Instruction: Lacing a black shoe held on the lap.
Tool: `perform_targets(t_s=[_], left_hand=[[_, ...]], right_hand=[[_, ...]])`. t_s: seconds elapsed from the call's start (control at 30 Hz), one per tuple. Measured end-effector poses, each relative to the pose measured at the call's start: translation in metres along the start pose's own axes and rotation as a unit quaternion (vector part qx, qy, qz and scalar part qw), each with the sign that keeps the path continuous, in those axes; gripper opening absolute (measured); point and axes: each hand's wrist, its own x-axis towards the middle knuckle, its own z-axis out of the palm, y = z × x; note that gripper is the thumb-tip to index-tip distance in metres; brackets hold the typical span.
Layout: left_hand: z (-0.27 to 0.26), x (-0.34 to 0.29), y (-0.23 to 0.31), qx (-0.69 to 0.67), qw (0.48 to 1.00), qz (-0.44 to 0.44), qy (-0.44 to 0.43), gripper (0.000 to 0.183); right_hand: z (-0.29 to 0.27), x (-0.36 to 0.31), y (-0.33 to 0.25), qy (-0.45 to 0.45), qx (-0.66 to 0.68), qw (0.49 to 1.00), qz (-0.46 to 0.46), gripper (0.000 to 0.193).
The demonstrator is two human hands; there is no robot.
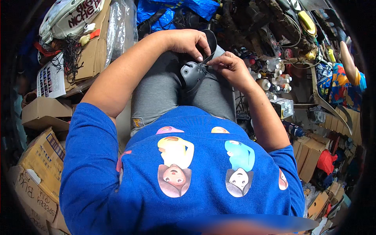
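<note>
A black leather shoe (pixel 192 75) rests on my lap between my thighs, its smooth side with small eyelets turned toward me. My left hand (pixel 192 44) is bent over the shoe's far part, thumb and fingers closed at its opening. From the right, my right hand (pixel 230 67) meets it, thumb and forefinger pinched at the shoe's edge. A thin, light-coloured bit shows at those fingertips, too small to name. Behind the hands a dark curved flap (pixel 210 40) of the shoe stands up.
Small bottles (pixel 280 80) cluster right of my knees. Cardboard boxes stand at the left (pixel 45 113) and at the right (pixel 309 152). A blue plastic bag (pixel 164 15) lies beyond my knees. Another person's arm (pixel 346 58) shows at the far right.
</note>
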Motion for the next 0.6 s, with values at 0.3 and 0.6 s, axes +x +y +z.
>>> perform_targets(t_s=[0.3, 0.6], left_hand=[[0.001, -0.011, 0.004, -0.019, 0.999, -0.033, 0.003, 0.035], [0.002, -0.007, 0.0, -0.011, 1.0, -0.016, 0.013, 0.036]], right_hand=[[-0.007, -0.004, -0.005, 0.039, -0.103, 0.99, -0.084, 0.035], [-0.003, -0.008, -0.003, 0.05, -0.169, 0.978, -0.108, 0.025]])
